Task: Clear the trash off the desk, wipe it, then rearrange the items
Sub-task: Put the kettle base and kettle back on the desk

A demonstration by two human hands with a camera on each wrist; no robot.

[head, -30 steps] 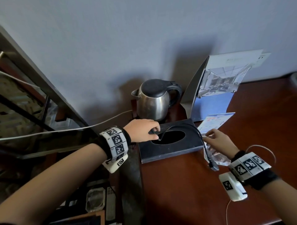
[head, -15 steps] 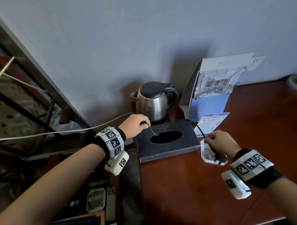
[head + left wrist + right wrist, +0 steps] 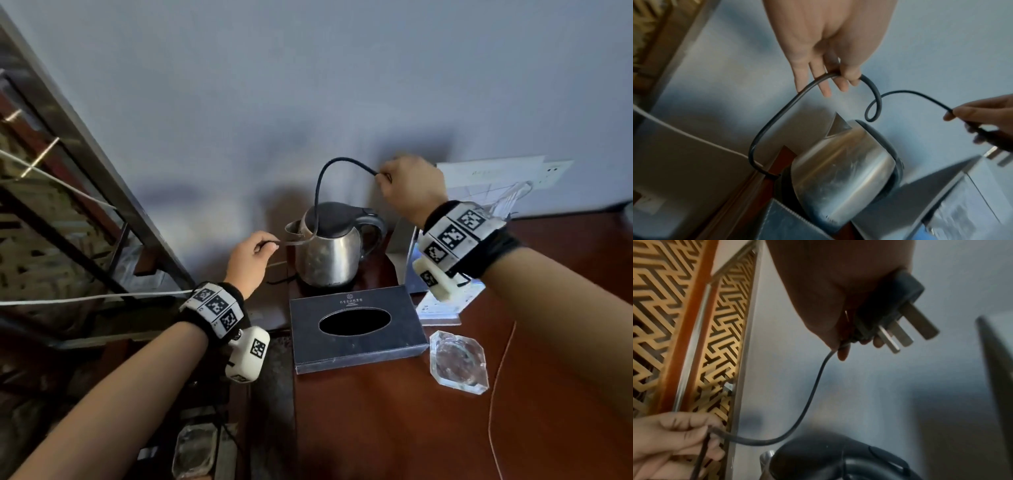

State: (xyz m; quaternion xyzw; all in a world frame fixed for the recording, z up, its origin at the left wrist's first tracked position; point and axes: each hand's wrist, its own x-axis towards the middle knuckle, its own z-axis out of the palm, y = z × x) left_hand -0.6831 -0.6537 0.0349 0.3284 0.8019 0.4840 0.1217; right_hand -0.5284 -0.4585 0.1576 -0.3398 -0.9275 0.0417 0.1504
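Note:
A steel kettle with a black lid stands at the back of the dark red desk, against the wall. Its black power cord arcs up over the lid. My left hand pinches the cord left of the spout; in the left wrist view the cord loops down from my left hand to the kettle base. My right hand, raised above the kettle, grips the cord's plug end. The right wrist view shows the three-pin plug gripped in that hand.
A black tissue box lies in front of the kettle, a glass ashtray to its right. A standing brochure and leaflets lean against the wall. A patterned screen and a white cable are at left.
The right hand lifted the plug end from beside the ashtray up above the kettle. The left hand moved with the cord from the tissue box towards the kettle spout. The cord now arcs in the air.

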